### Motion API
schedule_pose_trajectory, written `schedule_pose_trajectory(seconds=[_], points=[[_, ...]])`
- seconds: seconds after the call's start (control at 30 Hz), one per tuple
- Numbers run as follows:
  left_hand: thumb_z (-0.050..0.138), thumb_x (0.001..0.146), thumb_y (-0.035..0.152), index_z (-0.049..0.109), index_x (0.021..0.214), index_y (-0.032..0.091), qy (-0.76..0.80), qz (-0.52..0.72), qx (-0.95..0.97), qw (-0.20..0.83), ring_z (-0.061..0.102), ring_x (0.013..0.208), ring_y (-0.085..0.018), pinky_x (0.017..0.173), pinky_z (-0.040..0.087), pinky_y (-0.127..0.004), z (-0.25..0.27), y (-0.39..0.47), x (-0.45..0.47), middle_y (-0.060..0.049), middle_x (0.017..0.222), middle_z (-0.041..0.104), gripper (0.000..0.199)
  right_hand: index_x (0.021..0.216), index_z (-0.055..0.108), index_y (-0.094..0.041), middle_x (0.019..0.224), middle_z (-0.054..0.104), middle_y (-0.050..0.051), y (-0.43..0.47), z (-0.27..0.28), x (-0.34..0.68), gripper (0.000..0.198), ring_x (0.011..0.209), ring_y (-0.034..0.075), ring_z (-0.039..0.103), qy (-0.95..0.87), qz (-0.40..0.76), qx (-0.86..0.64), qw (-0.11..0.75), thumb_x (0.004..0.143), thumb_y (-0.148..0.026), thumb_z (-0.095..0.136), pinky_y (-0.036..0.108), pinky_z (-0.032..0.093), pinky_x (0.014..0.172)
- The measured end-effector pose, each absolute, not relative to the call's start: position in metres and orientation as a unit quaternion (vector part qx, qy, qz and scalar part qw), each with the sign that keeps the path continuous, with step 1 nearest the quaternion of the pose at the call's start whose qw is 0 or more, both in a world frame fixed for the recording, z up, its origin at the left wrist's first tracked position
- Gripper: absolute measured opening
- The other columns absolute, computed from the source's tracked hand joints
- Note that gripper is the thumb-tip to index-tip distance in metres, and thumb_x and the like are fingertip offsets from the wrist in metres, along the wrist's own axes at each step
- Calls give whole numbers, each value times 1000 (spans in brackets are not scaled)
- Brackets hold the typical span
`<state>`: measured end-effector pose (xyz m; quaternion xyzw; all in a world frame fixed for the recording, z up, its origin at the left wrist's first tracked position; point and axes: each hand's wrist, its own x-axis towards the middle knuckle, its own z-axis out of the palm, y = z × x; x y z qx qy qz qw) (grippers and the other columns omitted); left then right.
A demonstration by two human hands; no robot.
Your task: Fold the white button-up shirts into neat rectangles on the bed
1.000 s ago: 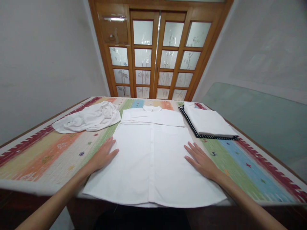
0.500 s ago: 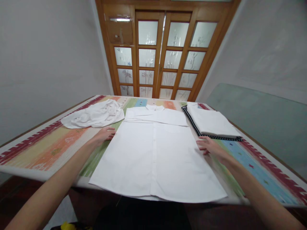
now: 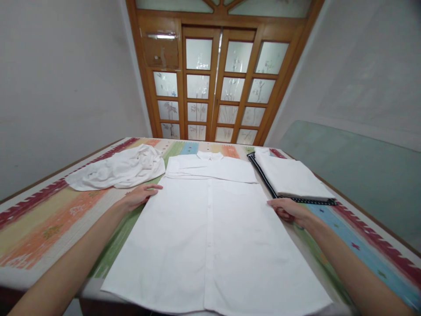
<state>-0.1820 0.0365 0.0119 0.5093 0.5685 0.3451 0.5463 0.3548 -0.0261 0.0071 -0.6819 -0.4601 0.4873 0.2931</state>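
A white button-up shirt [image 3: 184,237] lies flat with its button strip running down the middle and its collar at the far end. Its sleeves are folded across the upper part. At the shirt's left side edge, my left hand [image 3: 140,196] is closed, pinching the cloth between thumb and fingers. My right hand [image 3: 291,210] grips the opposite side edge at about the same height, its fingers curled under and partly hidden. The lower hem reaches the near edge of the table.
A crumpled white garment [image 3: 121,169] lies to the left. On the right, folded white clothing [image 3: 296,175] rests on a black patterned cloth [image 3: 263,177]. The table [image 3: 49,232] has a striped colourful cover. Beyond stand wooden glazed doors [image 3: 213,87], with walls on both sides.
Both hands have closed from loosely spread fingers onto the shirt's side edges. The view has tilted up and come nearer, so the shirt looks larger and lower.
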Motion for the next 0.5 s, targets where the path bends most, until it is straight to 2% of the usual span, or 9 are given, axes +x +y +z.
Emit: schedule_pose_trajectory(seconds=[0.13,0.27,0.33,0.43,0.5], points=[[82,57,40,72,97,15,561,358,501,554,61,67,-15,59,46,-24,10,34,-185,-3,76,68,48,62,40,-23,44,36,-8,-26,0,361,45,37,6,27,-508,467,-659,299,66,-56,70,20,15,37],[82,58,44,73,97,16,563,369,502,542,64,72,-17,62,50,-27,14,29,-184,-6,82,70,49,69,43,-23,41,32,-11,-27,-7,368,45,36,6,23,-506,467,-648,325,67,-60,68,21,15,38],[82,58,46,72,104,17,562,355,508,548,65,73,-18,62,51,-27,16,27,-185,-6,83,71,55,82,50,-22,41,31,-13,-29,-8,369,44,36,6,22,-503,472,-634,351,66,-56,72,20,13,38],[84,56,47,69,113,17,561,310,524,561,66,74,-21,61,52,-28,18,23,-189,-6,83,71,66,111,54,-22,50,41,-13,-29,-4,368,62,37,4,24,-517,471,-615,363,62,-50,79,19,13,38],[86,54,47,69,114,16,567,296,536,551,66,71,-21,58,51,-28,17,21,-193,-5,77,70,70,118,56,-21,57,46,-11,-29,1,366,71,38,3,26,-533,468,-613,348,59,-51,82,19,14,37]])
